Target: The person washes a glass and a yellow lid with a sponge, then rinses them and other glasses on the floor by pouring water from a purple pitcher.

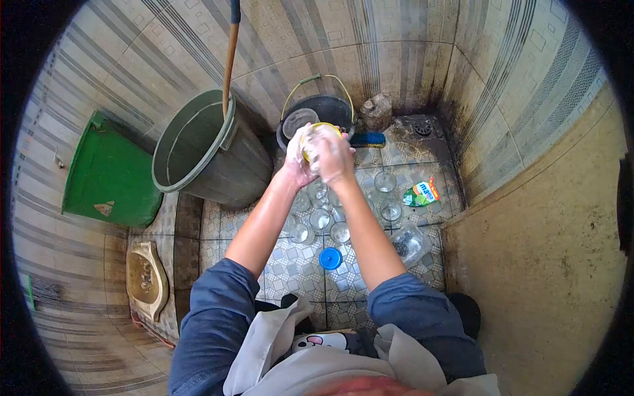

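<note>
My left hand (299, 160) is closed around a soapy yellow round dish (335, 127), held up over the floor. My right hand (335, 160) presses against the dish from the right, its fingers curled and blurred. White suds (321, 136) cover the fingers and much of the dish; whether a scrubber is under them is hidden. Below my hands, several clear glasses (320, 219) stand on the tiled floor, partly behind my forearms. A blue lid (330, 258) lies nearer to me, and a clear plastic container (410, 245) rests to its right.
Behind my hands stands a dark bucket (328, 105) with a raised handle and a round grey item inside. A blue brush (368, 139) and a green soap pouch (421, 193) lie to the right. At left are a large grey bin (247, 158) and a green tub (109, 178); walls enclose the space.
</note>
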{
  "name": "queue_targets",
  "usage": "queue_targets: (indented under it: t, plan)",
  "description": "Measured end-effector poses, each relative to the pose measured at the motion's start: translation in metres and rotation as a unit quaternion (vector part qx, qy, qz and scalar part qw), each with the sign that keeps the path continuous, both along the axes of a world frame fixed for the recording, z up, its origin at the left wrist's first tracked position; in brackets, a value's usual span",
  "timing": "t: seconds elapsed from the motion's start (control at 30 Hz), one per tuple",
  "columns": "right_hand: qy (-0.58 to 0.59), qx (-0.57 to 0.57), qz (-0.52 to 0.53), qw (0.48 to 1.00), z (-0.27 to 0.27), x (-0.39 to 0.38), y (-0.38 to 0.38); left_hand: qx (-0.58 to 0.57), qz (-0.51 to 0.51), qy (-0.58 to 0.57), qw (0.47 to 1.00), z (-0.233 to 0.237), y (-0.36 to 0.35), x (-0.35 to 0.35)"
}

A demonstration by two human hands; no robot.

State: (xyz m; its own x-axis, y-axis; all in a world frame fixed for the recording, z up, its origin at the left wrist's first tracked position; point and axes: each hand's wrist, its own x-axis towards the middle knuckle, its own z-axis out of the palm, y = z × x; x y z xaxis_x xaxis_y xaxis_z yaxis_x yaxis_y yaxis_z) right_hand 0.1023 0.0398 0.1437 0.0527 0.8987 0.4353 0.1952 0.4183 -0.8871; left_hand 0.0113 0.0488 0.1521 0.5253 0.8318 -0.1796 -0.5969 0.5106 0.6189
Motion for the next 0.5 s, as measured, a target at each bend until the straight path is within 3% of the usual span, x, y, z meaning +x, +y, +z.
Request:
queue_targets:
  t: [0.07,0.13,0.17,0.2,0.27,0.33,0.43,0.5]
  plan:
    - [0.184,-0.051,-0.022,0.981,0.010,0.012,0.003,-0.017,0.018,-0.002,1.000,0.003,-0.001,-0.005]
    - [0.051,-0.094,-0.119,0.987,0.026,0.027,0.000,-0.060,0.054,-0.008,0.997,0.005,-0.005,-0.008]
    - [-0.016,-0.030,-0.151,0.988,0.022,0.026,0.001,-0.043,0.041,-0.005,0.998,0.008,-0.007,-0.008]
    - [-0.018,-0.030,-0.152,0.988,0.016,0.021,0.000,-0.044,0.040,-0.007,0.998,0.006,-0.006,-0.004]
    - [-0.133,0.040,-0.103,0.985,0.004,0.002,-0.008,0.034,0.113,0.048,0.992,0.004,-0.003,0.005]
    - [-0.115,0.091,-0.052,0.988,-0.004,-0.013,-0.011,0.005,0.073,-0.013,0.997,0.008,-0.005,-0.006]
    - [-0.106,0.091,-0.046,0.989,-0.010,-0.014,-0.010,-0.007,0.093,-0.008,0.996,0.007,-0.007,-0.008]
    - [-0.094,0.099,-0.144,0.980,-0.007,-0.008,-0.007,0.039,0.088,0.052,0.994,0.002,-0.006,-0.009]
